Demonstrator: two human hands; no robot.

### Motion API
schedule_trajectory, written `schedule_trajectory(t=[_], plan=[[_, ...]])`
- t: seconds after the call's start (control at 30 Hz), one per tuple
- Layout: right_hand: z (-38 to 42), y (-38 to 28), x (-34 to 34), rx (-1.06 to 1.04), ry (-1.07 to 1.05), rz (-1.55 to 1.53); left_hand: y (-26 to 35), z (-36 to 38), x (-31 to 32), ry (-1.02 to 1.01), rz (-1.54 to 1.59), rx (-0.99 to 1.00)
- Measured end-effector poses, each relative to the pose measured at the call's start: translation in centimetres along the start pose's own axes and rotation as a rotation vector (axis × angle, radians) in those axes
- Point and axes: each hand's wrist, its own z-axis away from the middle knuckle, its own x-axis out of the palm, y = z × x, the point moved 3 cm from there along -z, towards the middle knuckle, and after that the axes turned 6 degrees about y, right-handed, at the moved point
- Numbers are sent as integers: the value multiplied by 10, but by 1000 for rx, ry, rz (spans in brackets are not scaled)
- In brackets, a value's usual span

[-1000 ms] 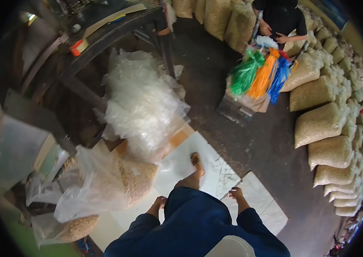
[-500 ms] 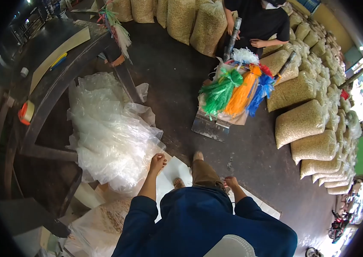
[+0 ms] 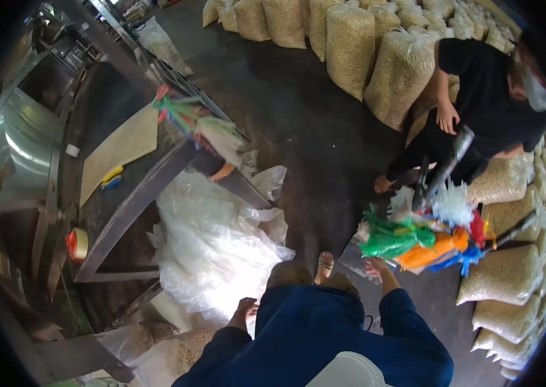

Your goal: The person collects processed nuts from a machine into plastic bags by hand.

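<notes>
My left hand (image 3: pixel 245 311) hangs by my left side, its fingers loosely apart with nothing in them, near the lower edge of a heap of clear plastic sheets (image 3: pixel 208 238). On my right, my right hand (image 3: pixel 376 267) is open and empty, just below bundles of green (image 3: pixel 392 237), orange (image 3: pixel 434 250) and blue (image 3: pixel 458 260) plastic strips. A metal plate (image 3: pixel 355 257) shows on the floor beside that hand. No contact between the hand and the bundles can be made out.
A dark-framed table (image 3: pixel 132 193) on the left bears a pale curved sheet (image 3: pixel 121 148), a yellow and blue tool (image 3: pixel 112 177) and a tape roll (image 3: pixel 79 244). A person in black (image 3: pixel 489 97) is beyond the bundles, among filled sacks (image 3: pixel 350 48). More sacks line the right side.
The view has turned and moved forward, so the table, plastic heap and bundles sit lower and further right. My right hand has come closer to the bundles. The other person's arm has lowered.
</notes>
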Motion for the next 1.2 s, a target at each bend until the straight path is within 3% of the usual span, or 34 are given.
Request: schedule_trajectory(t=[0.03,0.1,0.13,0.3,0.4,0.5,0.57,0.6,0.67,0.77,0.93,0.97,1.0,1.07,1.13,1.2], plan=[[-5,-50,3,-75,-68,4,30,15,10,64,-124,-18],[-22,-143,18,-175,-193,0,61,-8,30,-77,121,-39],[-34,-186,29,-200,-252,-13,99,-4,36,-23,-304,152],[-99,-392,77,-355,-316,59,225,-113,87,-7,-67,210],[-131,-492,87,-362,-246,89,324,-174,102,1,14,272],[-200,-564,79,-395,-224,202,443,-221,91,26,72,294],[-265,-592,67,33,-518,84,519,-250,75,56,158,285],[-263,-626,67,39,-513,112,562,-262,63,76,231,283],[-256,-685,71,-211,-139,378,642,-277,36,100,381,289],[-292,-758,85,-190,-29,420,746,-303,-7,133,520,315],[-381,-897,146,-40,-134,800,847,-365,-46,201,549,251],[-409,-925,161,-165,-252,760,856,-380,-48,215,529,216],[-466,-948,180,-35,-351,607,874,-393,-53,227,512,178],[-470,-1049,228,-186,-348,392,900,-409,-62,257,457,99],[-544,-1131,272,-467,-239,537,938,-412,-74,288,413,60],[-638,-1202,326,-1109,-417,612,986,-420,-93,336,395,85]])
